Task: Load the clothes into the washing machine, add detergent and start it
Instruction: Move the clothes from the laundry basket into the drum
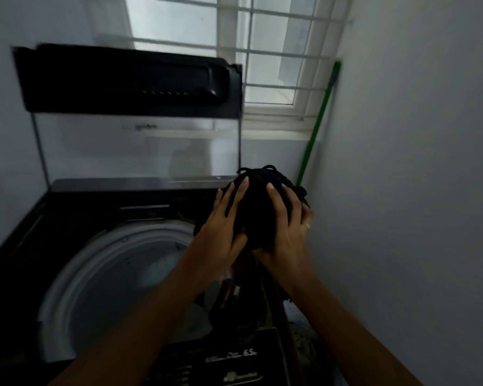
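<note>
A top-loading washing machine (76, 207) fills the lower left, its lid (129, 82) standing raised and its pale drum ring (101, 260) showing. Over the drum's right edge I carry a bundle of dark clothes (258, 201) between both hands. My left hand (221, 232) lies flat against the bundle's left side with straight fingers. My right hand (286, 232) curls round its right side; a ring shows on one finger. More dark fabric (234, 296) hangs below the bundle. The inside of the drum is dim and mostly hidden. No detergent is in sight.
The machine's control panel (221, 360) with white lettering is at the bottom centre. A green broom handle (317, 126) leans in the corner by the barred window (262, 51). A white wall (416, 190) stands close on the right.
</note>
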Demonstrator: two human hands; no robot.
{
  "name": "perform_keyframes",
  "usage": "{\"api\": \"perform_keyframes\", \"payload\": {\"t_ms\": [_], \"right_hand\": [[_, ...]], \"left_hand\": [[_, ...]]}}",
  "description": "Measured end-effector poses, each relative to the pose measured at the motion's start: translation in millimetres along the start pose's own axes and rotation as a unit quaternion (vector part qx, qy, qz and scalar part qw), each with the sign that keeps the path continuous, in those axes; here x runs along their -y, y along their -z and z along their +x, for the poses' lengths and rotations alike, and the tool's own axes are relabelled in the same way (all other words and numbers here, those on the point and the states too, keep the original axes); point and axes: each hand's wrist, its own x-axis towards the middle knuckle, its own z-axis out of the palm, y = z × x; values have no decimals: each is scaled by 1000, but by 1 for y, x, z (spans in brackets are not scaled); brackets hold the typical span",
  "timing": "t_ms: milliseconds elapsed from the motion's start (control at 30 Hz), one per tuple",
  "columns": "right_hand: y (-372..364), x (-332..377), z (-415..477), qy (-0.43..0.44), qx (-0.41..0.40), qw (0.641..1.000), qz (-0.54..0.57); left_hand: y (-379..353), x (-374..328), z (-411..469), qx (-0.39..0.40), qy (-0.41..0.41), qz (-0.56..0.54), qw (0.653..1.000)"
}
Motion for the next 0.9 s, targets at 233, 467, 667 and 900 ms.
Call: {"api": "perform_keyframes", "payload": {"t_ms": [233, 467, 667, 900], "right_hand": [[-37, 81, 23, 0, 28, 999, 30], [-92, 122, 4, -18, 94, 992, 79], [-147, 119, -19, -25, 184, 980, 68], [-202, 95, -31, -69, 319, 945, -11]], "left_hand": [[88, 22, -24, -22, 7, 49, 999], [134, 65, -64, 21, -43, 128, 991], [133, 122, -100, 113, 72, 157, 978], [113, 167, -108, 242, 178, 222, 928]]}}
